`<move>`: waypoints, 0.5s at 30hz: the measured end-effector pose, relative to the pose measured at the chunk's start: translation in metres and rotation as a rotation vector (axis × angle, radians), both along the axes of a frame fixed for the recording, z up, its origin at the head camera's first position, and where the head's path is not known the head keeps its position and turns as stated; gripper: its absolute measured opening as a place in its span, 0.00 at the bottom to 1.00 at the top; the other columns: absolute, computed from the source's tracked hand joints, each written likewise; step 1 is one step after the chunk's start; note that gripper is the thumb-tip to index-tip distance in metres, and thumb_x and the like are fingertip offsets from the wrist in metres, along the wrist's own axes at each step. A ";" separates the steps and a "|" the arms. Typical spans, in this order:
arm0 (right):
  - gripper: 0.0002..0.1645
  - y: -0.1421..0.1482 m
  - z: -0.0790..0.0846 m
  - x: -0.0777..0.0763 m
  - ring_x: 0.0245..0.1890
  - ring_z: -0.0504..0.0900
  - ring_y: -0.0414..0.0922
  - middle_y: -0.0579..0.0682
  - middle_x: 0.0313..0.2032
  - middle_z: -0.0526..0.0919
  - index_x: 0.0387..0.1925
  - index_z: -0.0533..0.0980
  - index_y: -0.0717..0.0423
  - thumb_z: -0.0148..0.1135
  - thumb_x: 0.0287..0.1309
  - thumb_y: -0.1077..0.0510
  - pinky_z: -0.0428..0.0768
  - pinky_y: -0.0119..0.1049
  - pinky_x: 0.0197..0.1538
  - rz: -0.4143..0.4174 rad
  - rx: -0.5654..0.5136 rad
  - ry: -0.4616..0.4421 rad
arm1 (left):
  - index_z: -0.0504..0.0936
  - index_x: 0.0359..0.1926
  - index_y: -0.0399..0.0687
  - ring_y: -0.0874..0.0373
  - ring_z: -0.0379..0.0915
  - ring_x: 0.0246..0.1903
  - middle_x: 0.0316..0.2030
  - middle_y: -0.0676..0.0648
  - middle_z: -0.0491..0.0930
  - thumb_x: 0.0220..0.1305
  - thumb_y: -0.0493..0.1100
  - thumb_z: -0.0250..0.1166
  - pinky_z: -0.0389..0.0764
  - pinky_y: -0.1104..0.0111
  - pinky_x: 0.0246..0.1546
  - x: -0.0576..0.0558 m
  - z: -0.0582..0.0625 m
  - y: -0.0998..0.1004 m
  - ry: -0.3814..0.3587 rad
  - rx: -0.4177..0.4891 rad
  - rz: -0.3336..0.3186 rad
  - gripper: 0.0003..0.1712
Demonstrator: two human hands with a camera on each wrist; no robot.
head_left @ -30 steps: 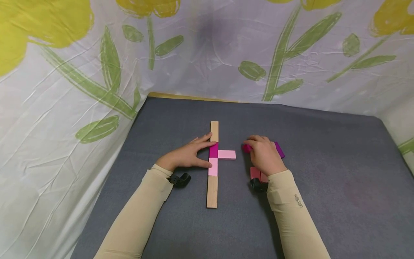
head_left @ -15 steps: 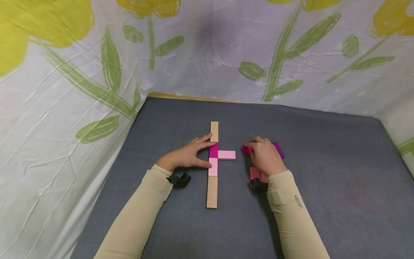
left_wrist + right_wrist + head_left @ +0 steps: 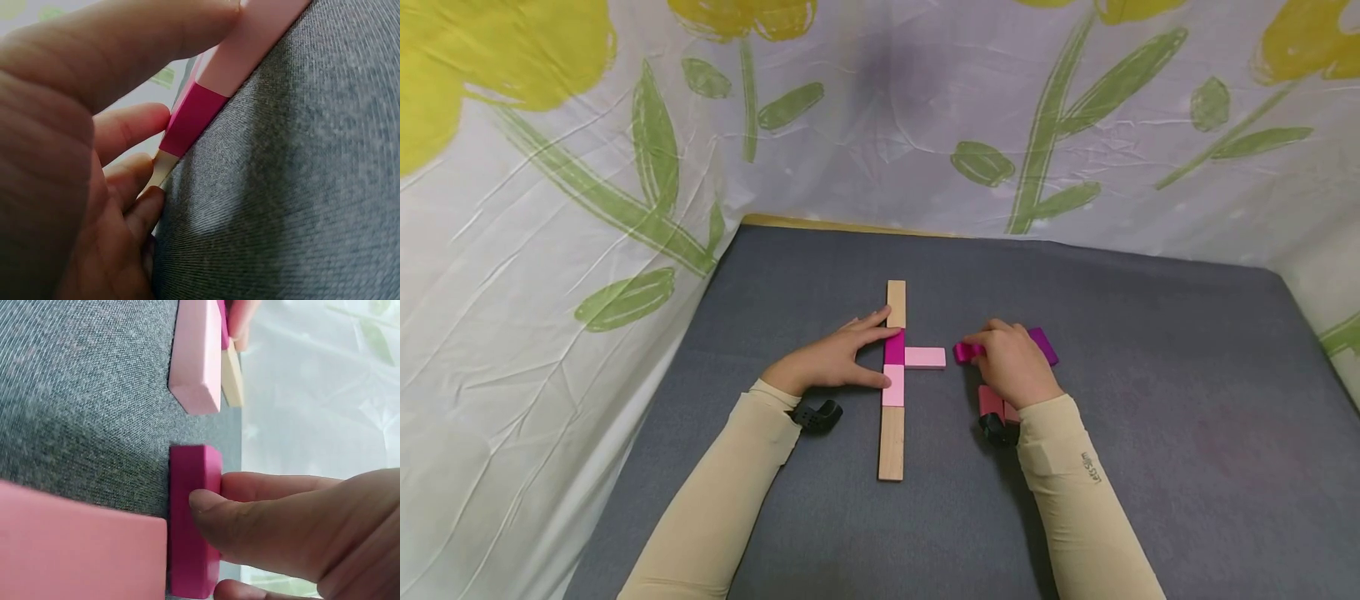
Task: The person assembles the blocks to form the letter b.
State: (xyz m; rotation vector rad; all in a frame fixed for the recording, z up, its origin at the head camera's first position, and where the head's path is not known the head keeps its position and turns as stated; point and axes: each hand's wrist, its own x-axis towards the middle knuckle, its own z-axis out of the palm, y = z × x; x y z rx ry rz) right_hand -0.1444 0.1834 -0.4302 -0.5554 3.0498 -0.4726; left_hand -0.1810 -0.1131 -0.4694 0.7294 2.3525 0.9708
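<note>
A straight row of blocks lies on the dark grey cloth. It runs from a far wooden block through a magenta block and a light pink block to a near wooden block. My left hand rests along the row's left side with fingers spread, its thumb at the light pink block and fingertips at the magenta and far wooden ones. Another light pink block sticks out rightward from the row. To its right, my right hand pinches a second magenta block between thumb and fingers, low over the cloth.
A purple block lies beyond my right hand. Reddish-pink blocks sit under my right wrist, partly hidden by the wrist camera. Behind the table hangs a white sheet with painted flowers.
My right hand has slid the pinched magenta block a little to the left, toward the light pink block that sticks out. The left hand and the row have stayed in place.
</note>
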 end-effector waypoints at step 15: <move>0.16 -0.003 0.005 0.004 0.42 0.86 0.54 0.58 0.43 0.88 0.49 0.88 0.60 0.76 0.58 0.64 0.85 0.52 0.48 -0.042 -0.051 -0.124 | 0.62 0.82 0.62 0.41 0.30 0.83 0.85 0.55 0.38 0.62 0.59 0.76 0.39 0.40 0.80 0.000 0.000 0.000 0.002 0.000 -0.003 0.52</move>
